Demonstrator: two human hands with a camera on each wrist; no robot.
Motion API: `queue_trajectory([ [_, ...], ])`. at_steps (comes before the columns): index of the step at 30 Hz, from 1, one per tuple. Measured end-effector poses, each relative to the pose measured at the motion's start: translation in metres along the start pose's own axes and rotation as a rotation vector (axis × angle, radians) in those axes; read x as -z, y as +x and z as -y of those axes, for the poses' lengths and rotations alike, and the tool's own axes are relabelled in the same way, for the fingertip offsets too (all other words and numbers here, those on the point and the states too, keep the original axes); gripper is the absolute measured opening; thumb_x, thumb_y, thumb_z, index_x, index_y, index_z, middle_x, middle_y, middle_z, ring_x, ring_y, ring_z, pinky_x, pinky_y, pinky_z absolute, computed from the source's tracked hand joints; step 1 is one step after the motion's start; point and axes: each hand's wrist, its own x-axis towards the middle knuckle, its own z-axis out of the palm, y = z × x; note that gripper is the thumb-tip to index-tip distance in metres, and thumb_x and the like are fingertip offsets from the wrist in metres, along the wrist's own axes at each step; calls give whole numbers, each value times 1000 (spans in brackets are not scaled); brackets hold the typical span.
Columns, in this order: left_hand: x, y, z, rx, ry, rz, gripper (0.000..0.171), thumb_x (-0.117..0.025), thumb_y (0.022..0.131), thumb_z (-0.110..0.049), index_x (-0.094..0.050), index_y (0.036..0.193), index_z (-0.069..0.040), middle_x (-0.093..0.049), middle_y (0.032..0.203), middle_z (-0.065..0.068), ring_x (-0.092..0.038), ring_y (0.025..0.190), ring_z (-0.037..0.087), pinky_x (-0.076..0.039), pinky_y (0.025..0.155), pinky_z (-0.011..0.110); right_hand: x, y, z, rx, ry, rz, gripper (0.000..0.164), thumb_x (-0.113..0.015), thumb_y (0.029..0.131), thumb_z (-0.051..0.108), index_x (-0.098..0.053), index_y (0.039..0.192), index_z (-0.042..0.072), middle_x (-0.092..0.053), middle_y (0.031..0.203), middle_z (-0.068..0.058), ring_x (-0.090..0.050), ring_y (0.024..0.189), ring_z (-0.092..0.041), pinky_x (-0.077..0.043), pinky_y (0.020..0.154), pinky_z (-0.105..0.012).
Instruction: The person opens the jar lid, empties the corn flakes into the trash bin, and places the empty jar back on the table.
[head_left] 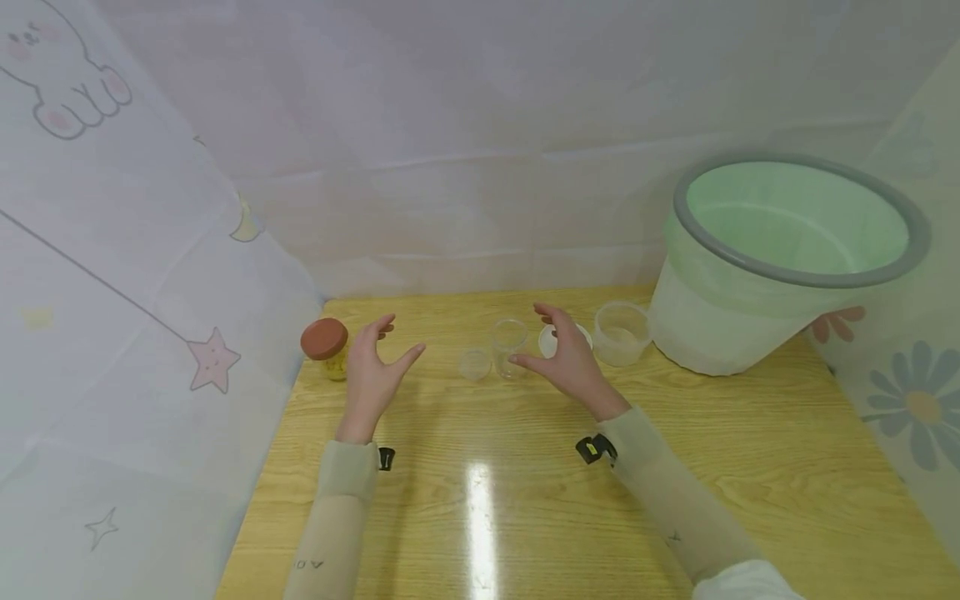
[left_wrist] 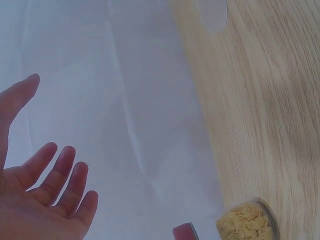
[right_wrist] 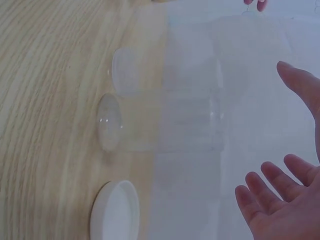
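My left hand (head_left: 372, 372) hovers over the left of the table, thumb and fingers spread apart, holding nothing. Just left of it stands a jar with a red-brown lid (head_left: 325, 339); the left wrist view shows pale yellow flakes (left_wrist: 246, 223) inside. My right hand (head_left: 570, 362) is likewise held with thumb and fingers apart, nothing between them. It is nearest to a clear, see-through plastic jar (right_wrist: 160, 121) standing upright and uncovered. Beside that jar lies a small translucent lid (head_left: 474, 364). A white lid (right_wrist: 116, 212) lies on its other side, partly behind the right hand in the head view.
A clear round tub (head_left: 622, 335) stands right of the white lid. Next to it, a large pale bin with a grey rim (head_left: 798, 275) takes up the table's back right. Printed cloth walls (head_left: 450, 208) enclose the wooden table (head_left: 525, 500) at the back and sides.
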Motion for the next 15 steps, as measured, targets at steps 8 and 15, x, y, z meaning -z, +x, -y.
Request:
queue_trajectory([
  [8,10,-3,1,-15,21,-34,65,-76,77,-42,-52,132,-16,-53,119,3,-46,109,23,-38,91,43,4,-3,20,36,-3,7,89,-77,73,48,-33,143,15,-38,139,1,-37,124,-20,-38,96,-43],
  [15,22,-2,5,-40,42,-90,65,-78,75,-39,-54,130,-12,-54,115,6,-45,106,26,-37,88,44,3,-8,33,81,14,32,87,-77,74,46,-34,143,15,-38,140,2,-36,125,-19,-36,98,-42],
])
